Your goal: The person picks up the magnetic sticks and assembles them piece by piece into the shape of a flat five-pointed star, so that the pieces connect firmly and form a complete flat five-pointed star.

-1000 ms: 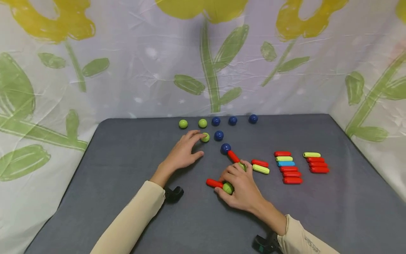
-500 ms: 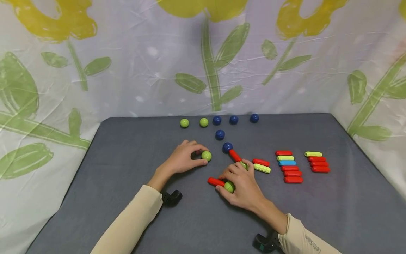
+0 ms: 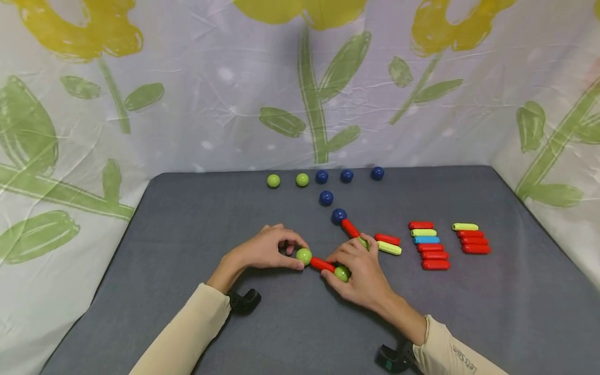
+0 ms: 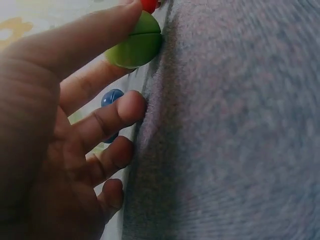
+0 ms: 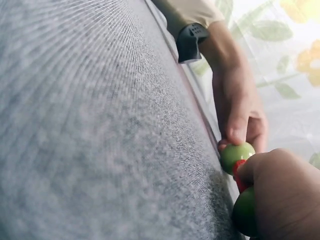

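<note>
While pinching a glossy light-green ball, probably of hard plastic, between thumb and first finger of the left hand, leaving the other fingers loosely bent and holding nothing. Lying against the left end of a smooth red plastic-looking rod, on or just above the grey cloth-covered tabletop; being impossible to tell whether joined or only touching. With the right hand, gripping a second light-green ball at the other end of this rod, and covering it partly.

Probably weighing little, staying stiff under pressure and not looking fragile. Being so round and shiny, likely slipping or rolling when pinched off its centre. For a sure hold, best pressing on two opposite sides at the widest part, and keeping free the side facing the rod.

Comparing with half a second ago, no longer showing a gap between ball and rod: bringing the ball towards the person's body with the left hand, while keeping nearly the same place with the right.
</note>
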A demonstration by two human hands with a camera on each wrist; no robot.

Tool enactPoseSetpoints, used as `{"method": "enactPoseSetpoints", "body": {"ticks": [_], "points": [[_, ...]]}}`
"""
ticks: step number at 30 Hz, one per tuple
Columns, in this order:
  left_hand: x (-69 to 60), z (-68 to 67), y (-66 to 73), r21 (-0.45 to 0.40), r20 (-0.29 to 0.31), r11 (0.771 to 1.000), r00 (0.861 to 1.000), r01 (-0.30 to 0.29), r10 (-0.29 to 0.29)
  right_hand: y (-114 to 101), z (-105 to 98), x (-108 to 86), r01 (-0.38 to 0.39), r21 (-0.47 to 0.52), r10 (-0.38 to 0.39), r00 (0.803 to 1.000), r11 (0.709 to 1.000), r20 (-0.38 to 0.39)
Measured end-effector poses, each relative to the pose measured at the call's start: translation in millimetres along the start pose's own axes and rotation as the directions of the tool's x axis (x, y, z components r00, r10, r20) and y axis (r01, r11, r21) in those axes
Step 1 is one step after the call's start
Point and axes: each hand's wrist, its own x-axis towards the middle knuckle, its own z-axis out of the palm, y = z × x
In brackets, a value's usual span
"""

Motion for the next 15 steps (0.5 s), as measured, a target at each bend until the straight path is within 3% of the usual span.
{"method": "enactPoseSetpoints", "body": {"ticks": [6, 9, 12, 15], "points": [[-0.9, -4.7, 0.5, -0.039, 0.043, 0.999, 0.999, 0.024, -0.022, -2, -2, 2.1, -0.092, 0.058, 0.096, 0.993, 0.994, -0.067], [-2.5, -10.5, -2.0, -0.071, 0.058, 0.996, 0.997, 0.05, -0.046, -2, -3, 3.0, -0.149, 0.028, 0.151, 0.984, 0.988, -0.092], [-4.0, -16.5, -6.2, -0.068, 0.027, 0.994, 0.996, 0.081, -0.08, -3, -4, 2.8, -0.156, -0.027, 0.154, 0.986, 0.987, -0.059], [-4.5, -19.1, -10.0, -0.034, -0.052, 0.99, 0.989, 0.133, -0.135, -3, -5, 2.1, -0.097, -0.028, 0.097, 0.995, 0.995, -0.008]]}}
